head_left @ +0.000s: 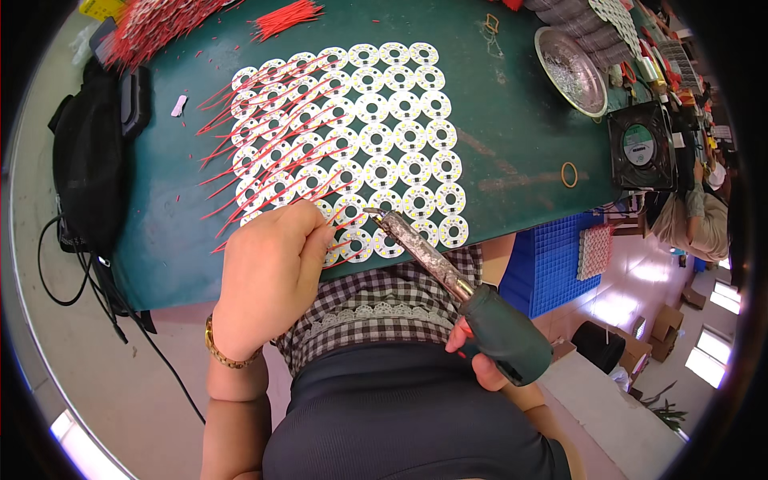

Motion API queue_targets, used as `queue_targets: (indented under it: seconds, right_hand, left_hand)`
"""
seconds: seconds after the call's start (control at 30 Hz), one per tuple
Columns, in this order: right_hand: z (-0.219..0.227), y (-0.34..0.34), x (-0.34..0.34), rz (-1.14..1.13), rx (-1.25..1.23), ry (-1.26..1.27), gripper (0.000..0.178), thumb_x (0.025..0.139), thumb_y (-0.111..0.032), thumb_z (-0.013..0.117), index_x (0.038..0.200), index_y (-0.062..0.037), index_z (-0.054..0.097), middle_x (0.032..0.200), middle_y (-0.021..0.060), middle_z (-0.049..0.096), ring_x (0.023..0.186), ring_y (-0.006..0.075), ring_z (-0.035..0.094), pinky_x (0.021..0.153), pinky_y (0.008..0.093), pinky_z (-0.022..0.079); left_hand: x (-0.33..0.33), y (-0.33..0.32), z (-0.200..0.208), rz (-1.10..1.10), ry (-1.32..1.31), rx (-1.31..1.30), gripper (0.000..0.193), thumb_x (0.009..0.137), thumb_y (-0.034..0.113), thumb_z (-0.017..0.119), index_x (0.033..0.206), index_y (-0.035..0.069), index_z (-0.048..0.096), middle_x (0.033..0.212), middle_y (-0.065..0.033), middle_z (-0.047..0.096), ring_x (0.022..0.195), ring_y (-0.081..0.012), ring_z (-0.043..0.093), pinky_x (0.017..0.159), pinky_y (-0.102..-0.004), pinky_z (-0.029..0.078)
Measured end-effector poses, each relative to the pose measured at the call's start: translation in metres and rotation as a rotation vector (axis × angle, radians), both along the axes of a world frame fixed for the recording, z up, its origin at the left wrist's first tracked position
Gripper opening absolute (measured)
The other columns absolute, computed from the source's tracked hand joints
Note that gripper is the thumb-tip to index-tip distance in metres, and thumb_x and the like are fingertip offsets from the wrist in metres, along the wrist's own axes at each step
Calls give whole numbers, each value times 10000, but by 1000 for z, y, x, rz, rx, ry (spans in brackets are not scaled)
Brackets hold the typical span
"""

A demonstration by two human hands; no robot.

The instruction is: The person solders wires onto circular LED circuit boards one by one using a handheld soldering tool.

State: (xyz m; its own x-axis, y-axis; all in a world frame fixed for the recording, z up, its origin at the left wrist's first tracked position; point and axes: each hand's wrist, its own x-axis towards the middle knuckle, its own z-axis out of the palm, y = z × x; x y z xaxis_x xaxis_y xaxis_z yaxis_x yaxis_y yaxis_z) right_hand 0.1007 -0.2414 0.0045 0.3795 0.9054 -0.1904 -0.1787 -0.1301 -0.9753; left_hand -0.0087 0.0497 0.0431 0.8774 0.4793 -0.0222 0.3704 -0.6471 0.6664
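A panel of white ring-shaped LED circuit boards (414,169) lies in rows on the green work surface. Thin red wires (232,150) stretch from many boards in its left and middle columns toward the left. My left hand (268,268) is closed in a pinch over the panel's near left corner, with a red wire at its fingertips; the hand covers some boards there. In my right hand (472,356) is a soldering iron (506,334) with a dark handle. Its bent tip reaches a board in the near rows, just right of my left fingertips. Whether the tip touches cannot be made out.
Bundles of red wires (156,32) and a smaller pile (286,18) lie at the far left. A metal bowl (571,72), a black fan (642,148) and a rubber band (569,174) are at right. A black bag (90,160) sits along the left edge.
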Motion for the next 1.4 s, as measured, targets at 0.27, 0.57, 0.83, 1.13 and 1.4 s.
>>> queue_targets:
  seconds: [0.27,0.57,0.83,1.13,1.4]
  right_hand:
    - [0,8,1,12,46,-259,425,858,-266,595,1105,73,528,842,138,595,690,195,598,592,303,483]
    - [4,12,3,17,23,-376,279,814,-259,622,901,7,625,782,74,603,650,153,556,574,265,439]
    - [6,9,-8,-100,-123,-484,142,762,-159,660,834,-38,641,765,19,611,645,120,536,570,237,422]
    - [-18,-4,-9,-193,-155,-525,105,744,-90,687,817,-42,628,728,42,612,626,123,554,569,244,450]
    - [29,3,8,143,-389,-582,280,698,-45,579,977,-20,571,831,64,611,709,130,553,654,243,461]
  left_hand:
    - [-2,6,0,-47,-1,-2,75,825,25,616,770,1,572,622,-117,547,557,-259,522,530,-349,399]
    - [-2,4,-1,-34,-4,0,96,824,34,619,754,3,560,616,-108,532,554,-246,506,529,-339,390]
    - [-1,1,-1,-9,-3,15,97,827,43,608,752,6,559,623,-107,527,551,-240,499,528,-339,388]
    - [0,1,1,0,8,20,93,825,43,605,756,4,558,622,-110,531,554,-239,504,533,-338,397]
    - [-2,-1,2,-6,5,15,85,839,33,608,773,1,564,627,-97,529,553,-219,491,538,-327,399]
